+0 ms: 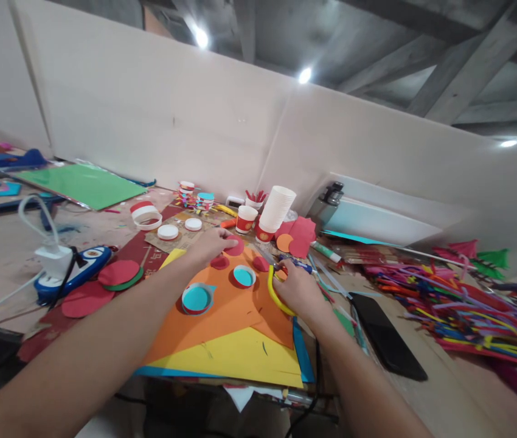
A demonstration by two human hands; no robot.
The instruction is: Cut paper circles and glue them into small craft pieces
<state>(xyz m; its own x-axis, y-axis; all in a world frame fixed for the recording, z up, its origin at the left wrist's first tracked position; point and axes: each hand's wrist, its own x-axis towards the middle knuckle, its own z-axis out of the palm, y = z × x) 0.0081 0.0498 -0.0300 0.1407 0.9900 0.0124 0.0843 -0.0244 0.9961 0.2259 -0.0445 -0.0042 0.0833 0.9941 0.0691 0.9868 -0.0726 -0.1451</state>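
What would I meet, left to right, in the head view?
Blue power strip, red-and-white paper ring, left hand holding a red paper circle, right hand holding yellow-handled scissors, black phone, colourful pipe cleaners.

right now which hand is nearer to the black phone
Right: the right hand, holding yellow-handled scissors, is left of the black phone; the left hand, holding a red circle, is farther left.

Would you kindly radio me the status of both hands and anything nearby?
Left hand holding red paper circle. Right hand holding yellow-handled scissors. Two more red circles close by; paper cups just beyond.
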